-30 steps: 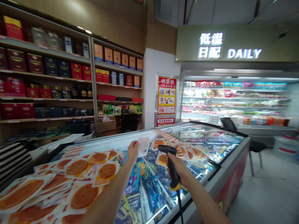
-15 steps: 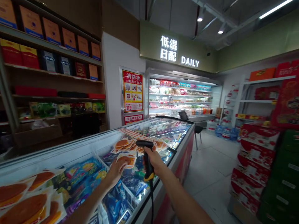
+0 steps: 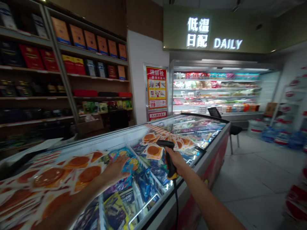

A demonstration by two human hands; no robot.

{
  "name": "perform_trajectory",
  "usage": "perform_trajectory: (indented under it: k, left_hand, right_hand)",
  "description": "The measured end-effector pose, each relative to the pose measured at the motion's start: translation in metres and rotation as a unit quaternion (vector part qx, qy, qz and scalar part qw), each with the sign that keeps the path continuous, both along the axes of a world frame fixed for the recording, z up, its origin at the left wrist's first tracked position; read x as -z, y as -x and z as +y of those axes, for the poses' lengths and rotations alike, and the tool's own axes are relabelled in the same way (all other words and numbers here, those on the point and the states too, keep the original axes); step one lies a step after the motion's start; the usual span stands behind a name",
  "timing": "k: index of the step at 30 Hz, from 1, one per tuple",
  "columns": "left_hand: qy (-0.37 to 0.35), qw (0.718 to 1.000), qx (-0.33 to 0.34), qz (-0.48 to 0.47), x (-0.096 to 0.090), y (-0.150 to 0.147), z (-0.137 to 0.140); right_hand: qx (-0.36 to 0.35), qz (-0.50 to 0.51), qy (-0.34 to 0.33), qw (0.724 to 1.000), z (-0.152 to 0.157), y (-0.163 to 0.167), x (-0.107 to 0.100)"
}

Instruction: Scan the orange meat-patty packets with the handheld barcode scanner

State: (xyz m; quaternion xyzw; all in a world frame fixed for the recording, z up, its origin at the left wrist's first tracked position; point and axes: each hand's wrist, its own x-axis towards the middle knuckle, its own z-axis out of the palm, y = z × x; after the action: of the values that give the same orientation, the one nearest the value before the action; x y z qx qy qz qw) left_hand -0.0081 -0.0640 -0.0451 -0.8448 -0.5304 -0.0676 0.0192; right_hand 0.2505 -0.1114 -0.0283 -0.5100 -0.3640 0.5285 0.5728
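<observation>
- Right hand (image 3: 177, 162): fingers wrapped round the handle of a black scanner (image 3: 169, 163), its head above them.
- Left hand (image 3: 117, 171): fingers spread over the freezer (image 3: 217, 143).
- Big pile of packets (image 3: 48, 177): left of the left fingers.
- Smaller pile (image 3: 185, 141): beyond the right fingers.
- Blue bags (image 3: 145, 185): between both hands' fingers, lower down.

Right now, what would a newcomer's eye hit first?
Likely the glowing DAILY sign, high above the lit wall cooler. Then the black scanner in the right hand, over the freezer. Third, the packets with round orange-brown discs, heaped at lower left beside the open left hand.
</observation>
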Motion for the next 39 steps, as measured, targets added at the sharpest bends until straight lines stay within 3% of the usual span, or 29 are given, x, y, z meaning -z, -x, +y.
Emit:
perform_trajectory:
  k: [4, 7, 11, 15, 22, 29, 39]
  left_hand:
    - [-0.006, 0.995, -0.068, 0.07, 0.003, 0.054, -0.058]
    - [-0.005, 0.995, -0.082, 0.06, 0.017, 0.069, -0.075]
    - [-0.043, 0.996, -0.078, 0.032, 0.031, 0.069, -0.058]
    - [-0.058, 0.995, -0.08, 0.016, 0.032, 0.058, -0.034]
    - [-0.099, 0.992, -0.077, -0.031, 0.021, 0.05, -0.023]
    - [-0.097, 0.986, -0.135, -0.029, 0.004, 0.061, -0.004]
    - [-0.078, 0.99, -0.118, 0.006, -0.001, 0.079, -0.012]
  right_hand:
    - [-0.036, -0.003, 0.007, 0.999, 0.002, 0.014, 0.007]
    - [-0.049, -0.01, 0.016, 0.999, 0.003, 0.025, 0.008]
    - [-0.063, -0.029, 0.017, 0.997, 0.004, 0.036, 0.005]
    - [-0.076, -0.051, 0.022, 0.996, 0.003, 0.042, 0.001]
    - [-0.065, -0.047, 0.021, 0.997, -0.001, 0.054, -0.007]
    - [-0.086, -0.065, 0.015, 0.994, 0.0, 0.06, -0.007]
    - [-0.09, -0.058, 0.022, 0.994, -0.004, 0.061, -0.006]
